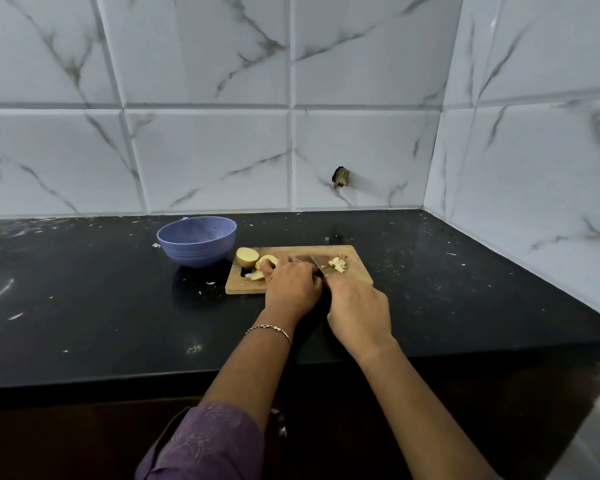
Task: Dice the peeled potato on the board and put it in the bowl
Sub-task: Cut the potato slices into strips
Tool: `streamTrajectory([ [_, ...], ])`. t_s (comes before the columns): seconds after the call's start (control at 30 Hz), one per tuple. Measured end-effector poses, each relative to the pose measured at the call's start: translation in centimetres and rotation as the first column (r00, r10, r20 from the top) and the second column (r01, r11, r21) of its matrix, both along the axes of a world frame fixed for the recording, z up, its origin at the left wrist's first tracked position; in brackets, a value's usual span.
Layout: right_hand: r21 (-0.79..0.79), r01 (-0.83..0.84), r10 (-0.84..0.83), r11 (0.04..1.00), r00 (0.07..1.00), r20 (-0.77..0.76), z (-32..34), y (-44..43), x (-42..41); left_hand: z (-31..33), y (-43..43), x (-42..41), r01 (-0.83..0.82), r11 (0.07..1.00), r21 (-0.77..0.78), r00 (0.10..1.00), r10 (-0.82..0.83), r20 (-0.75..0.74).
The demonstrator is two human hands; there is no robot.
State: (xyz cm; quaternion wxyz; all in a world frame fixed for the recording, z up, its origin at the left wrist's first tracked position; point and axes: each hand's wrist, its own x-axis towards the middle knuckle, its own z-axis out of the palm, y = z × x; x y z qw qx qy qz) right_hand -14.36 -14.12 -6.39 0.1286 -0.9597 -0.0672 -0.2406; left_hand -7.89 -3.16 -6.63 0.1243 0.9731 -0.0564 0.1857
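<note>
Countertop (84, 306), black and flecked with pale scraps, spans the middle of the frame under a wall of marbled white tiles (205, 150). Two bare forearms reach up from the lower edge to the centre.

The left hand (291, 285) lies over the work, fingers curled down onto a potato slice (268, 260) and pressing it to the wood. The right hand (359, 313) is wrapped round the handle of a knife (316, 263). The handle is hidden in the fist and only the blade shows, running up and left just beside the left knuckles.

That closeness is the main risk: blade and knuckles look almost touching, so a slice that skids or a fingertip that uncurls could meet the edge. The pale, likely wet slices may also slide under pressure and give ragged dice.

The cutting board (357, 251) sits at centre. Its left end carries a potato half (246, 257) with the cut face up, and more slices (257, 274) just below it near the handle slot. A small heap of diced pieces (338, 265) lies to the right of the blade.

The blue bowl (196, 242) stands left of the board, close to its upper left corner. No potato shows inside, though the near wall hides the bottom. By my reading, dicing is well short of half done and nothing has been moved across. Pieces pushed off the board's edge could land on the littered counter rather than in the bowl.
</note>
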Motion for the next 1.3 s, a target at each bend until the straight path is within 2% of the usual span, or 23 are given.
streamTrajectory([
  [0.13,-0.036,0.001,-0.001,0.999,1.0,0.014,0.02,0.18,0.13,-0.04,-0.03,-0.11,0.0,1.0,0.01,1.0,0.001,-0.004],
  [0.4,0.223,0.069,-0.066,0.972,0.998,-0.02,-0.32,-0.27,0.1,-0.12,0.1,-0.15,-0.022,1.0,-0.017,0.999,0.022,0.024],
  [0.57,0.271,0.031,-0.02,0.962,0.999,-0.042,0.03,-0.66,-0.33,-0.21,0.51,0.16,-0.1,0.993,-0.069,0.991,0.105,0.077],
  [0.93,0.247,0.03,-0.022,0.968,0.999,-0.032,-0.01,-0.63,-0.21,-0.13,0.27,0.15,-0.066,0.998,0.003,0.998,0.066,0.025],
  [1.2,0.172,0.025,-0.016,0.985,0.998,-0.055,-0.01,-0.31,0.54,-0.02,0.15,0.15,-0.056,0.998,0.013,0.998,0.056,0.003],
  [1.3,0.116,0.002,0.0,0.993,1.0,-0.018,0.02,-0.24,0.47,-0.05,0.11,0.15,-0.063,0.998,0.011,0.998,0.063,0.009],
])
